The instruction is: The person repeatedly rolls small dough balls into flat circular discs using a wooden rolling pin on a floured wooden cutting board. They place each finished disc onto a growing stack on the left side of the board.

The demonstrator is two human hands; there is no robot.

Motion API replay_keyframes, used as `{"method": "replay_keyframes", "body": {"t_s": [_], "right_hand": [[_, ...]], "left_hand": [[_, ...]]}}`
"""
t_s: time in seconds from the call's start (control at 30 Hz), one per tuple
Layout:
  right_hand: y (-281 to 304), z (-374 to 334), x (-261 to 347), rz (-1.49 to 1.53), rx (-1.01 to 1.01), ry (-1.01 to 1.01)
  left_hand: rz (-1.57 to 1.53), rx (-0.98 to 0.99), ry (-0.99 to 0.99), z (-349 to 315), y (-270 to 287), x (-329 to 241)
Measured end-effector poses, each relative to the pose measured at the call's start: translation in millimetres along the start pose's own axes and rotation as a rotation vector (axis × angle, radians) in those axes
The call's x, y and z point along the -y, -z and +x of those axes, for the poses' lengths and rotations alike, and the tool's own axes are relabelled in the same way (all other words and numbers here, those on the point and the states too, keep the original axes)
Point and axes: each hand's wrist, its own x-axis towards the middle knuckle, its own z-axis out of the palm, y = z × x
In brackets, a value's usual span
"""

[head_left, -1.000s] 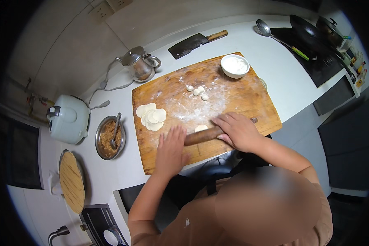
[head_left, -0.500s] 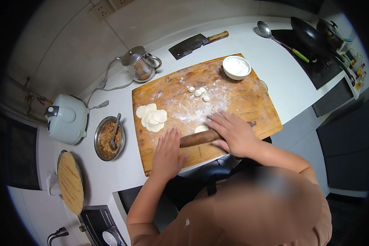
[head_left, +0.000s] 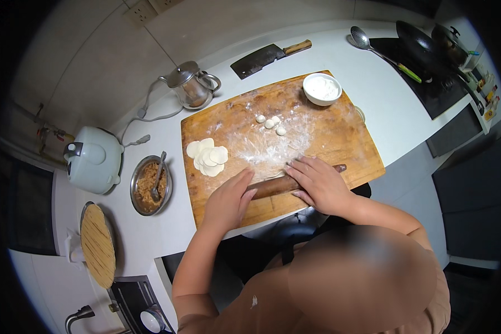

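Note:
My left hand [head_left: 228,201] is at the left end of a dark wooden rolling pin [head_left: 273,187], with the thumb on the near side and the fingertips past the far side. My right hand [head_left: 321,185] lies over the pin's right part, its tapered end sticking out beyond the palm. A pale edge of dough wrapper [head_left: 269,175] shows just beyond the pin; the rest is hidden. Overlapping finished dough wrappers [head_left: 208,157] lie left on the floured wooden board [head_left: 353,142]. Several small dough balls [head_left: 269,123] sit farther back, near a white bowl of flour [head_left: 322,89].
Left of the board stand a metal bowl of brown filling with a spoon [head_left: 151,185], a pale green appliance [head_left: 96,160] and a round straw-coloured tray [head_left: 98,245]. Behind are a metal kettle [head_left: 193,86] and a cleaver [head_left: 261,60]. A skimmer [head_left: 362,39] lies by the stove [head_left: 423,92].
My left hand has moved right and curled in at the pin's left end. The wrapper, plainer before, is now mostly covered. My right hand stays on the pin.

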Motion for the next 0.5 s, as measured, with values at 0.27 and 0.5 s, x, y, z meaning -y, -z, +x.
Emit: {"method": "replay_keyframes", "body": {"t_s": [0.27,0.5], "right_hand": [[-3,-12,8,0.063,-0.024,-0.007],[-3,-16,6,0.075,-0.053,-0.009]], "left_hand": [[-0.073,0.009,0.025,68,-24,-6],[-0.179,0.150,0.085,67,-21,2]]}}
